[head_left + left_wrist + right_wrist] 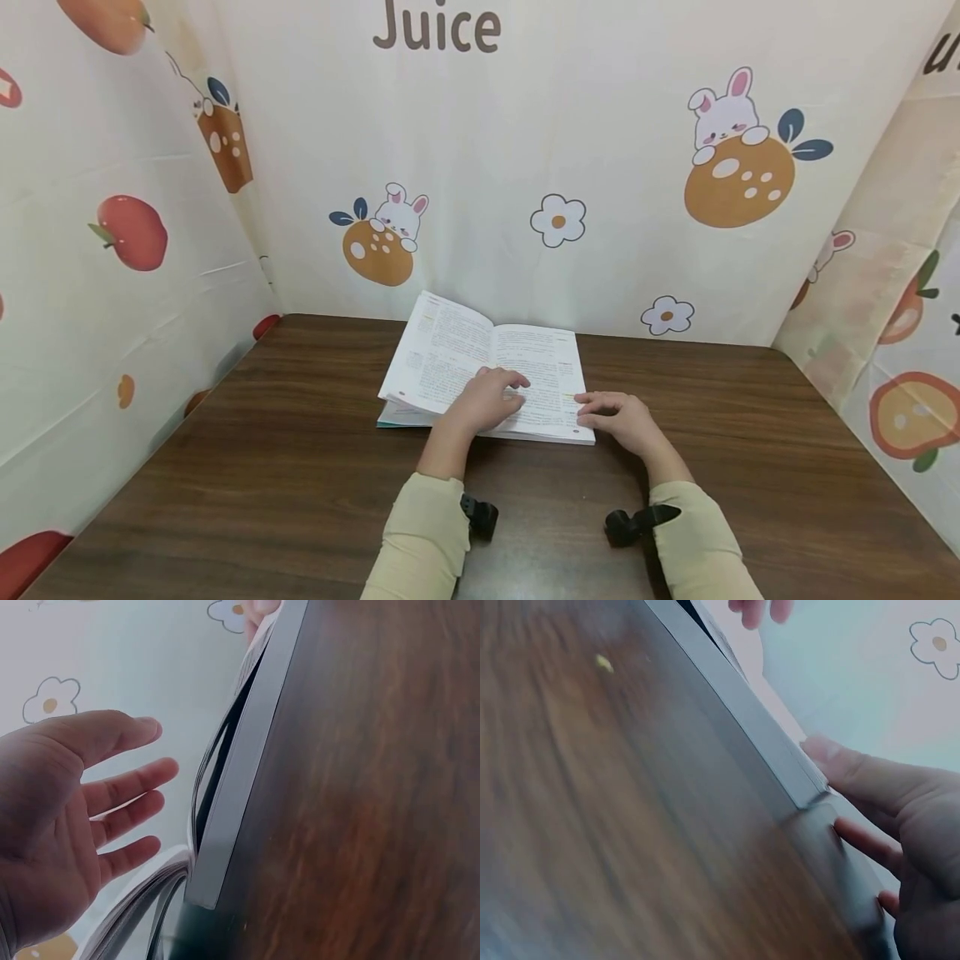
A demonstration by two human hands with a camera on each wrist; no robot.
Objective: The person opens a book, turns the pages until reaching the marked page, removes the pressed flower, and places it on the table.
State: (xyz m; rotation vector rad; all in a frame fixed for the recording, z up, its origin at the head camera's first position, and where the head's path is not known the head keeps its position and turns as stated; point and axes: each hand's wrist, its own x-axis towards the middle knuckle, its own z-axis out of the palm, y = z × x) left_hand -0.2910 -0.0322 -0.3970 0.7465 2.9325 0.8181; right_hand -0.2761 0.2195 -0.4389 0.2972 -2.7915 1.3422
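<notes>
Table (300,467), book (457,350), thick edge (238,795) clearest in wrist views

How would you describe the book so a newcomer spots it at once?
Find the dark wooden table, then its far side, below the patterned curtain. The book lies open there; unlike the curtain or the table, it shows two white pages of small printed text.

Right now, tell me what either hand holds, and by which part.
Left hand: nothing. Right hand: thumb by the near right corner of the open book; whether it grips pages cannot be told.
</notes>
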